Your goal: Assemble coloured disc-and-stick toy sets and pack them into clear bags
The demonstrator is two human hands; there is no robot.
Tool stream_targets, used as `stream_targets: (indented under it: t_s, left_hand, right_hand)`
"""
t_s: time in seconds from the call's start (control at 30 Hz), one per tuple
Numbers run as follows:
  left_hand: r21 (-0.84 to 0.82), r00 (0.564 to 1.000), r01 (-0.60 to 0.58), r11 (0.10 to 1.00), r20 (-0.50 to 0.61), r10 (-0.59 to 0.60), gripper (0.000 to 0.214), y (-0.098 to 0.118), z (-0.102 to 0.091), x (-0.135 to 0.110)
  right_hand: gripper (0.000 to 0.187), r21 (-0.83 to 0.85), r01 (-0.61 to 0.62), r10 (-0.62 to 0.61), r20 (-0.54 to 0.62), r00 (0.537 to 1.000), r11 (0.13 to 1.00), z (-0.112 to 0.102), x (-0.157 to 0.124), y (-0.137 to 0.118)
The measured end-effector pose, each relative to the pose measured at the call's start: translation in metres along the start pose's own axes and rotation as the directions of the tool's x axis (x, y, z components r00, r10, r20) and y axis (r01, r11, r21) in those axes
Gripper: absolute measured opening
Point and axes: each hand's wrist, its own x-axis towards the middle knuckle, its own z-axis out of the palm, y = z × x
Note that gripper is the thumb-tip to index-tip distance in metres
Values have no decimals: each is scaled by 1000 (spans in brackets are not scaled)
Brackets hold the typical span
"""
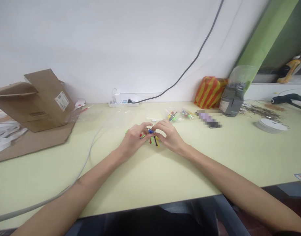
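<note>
small blue plastic piece (150, 131) pinched at mid-frame, above the pale green desk (189, 177)
my left hand (133, 141) and right hand (170, 137) close in, fingers narrow, tips meeting on it; loose red, green and black plastic pieces (153, 141) lie just below, bagged coloured parts (172, 115) beyond.

Bright even indoor light, faint soft shadows, curved wide-angle edges, slight softness

a white power strip (124, 103) sits against the wall (91, 42).
</note>
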Motion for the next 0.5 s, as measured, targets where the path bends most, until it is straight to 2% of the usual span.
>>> stream_targets:
  t_s: [0.13,0.23,0.27,0.33,0.43,0.5]
  left_hand:
    - [-77,998,45,996,41,-42,51,3,-2,1]
    - [-23,995,102,994,-3,-102,61,-1,-4,2]
    - [-4,994,111,994,-23,-111,59,-4,-5,3]
    - [23,993,113,993,-46,-112,55,-9,-8,4]
    - [43,993,103,994,-62,-100,49,-14,-10,4]
    - [53,995,85,995,-62,-82,48,-13,-10,3]
  right_hand:
    - [9,-26,-15,13,-78,997,1000,-10,10,15]
    - [7,-128,-123,106,-130,986,984,-19,23,37]
    - [8,-175,-174,158,-102,982,969,-20,27,45]
    - [10,-282,-238,259,37,965,929,-16,34,59]
    - [16,-411,-206,320,232,918,888,0,38,71]
    - [19,-461,-165,314,268,911,872,12,41,74]
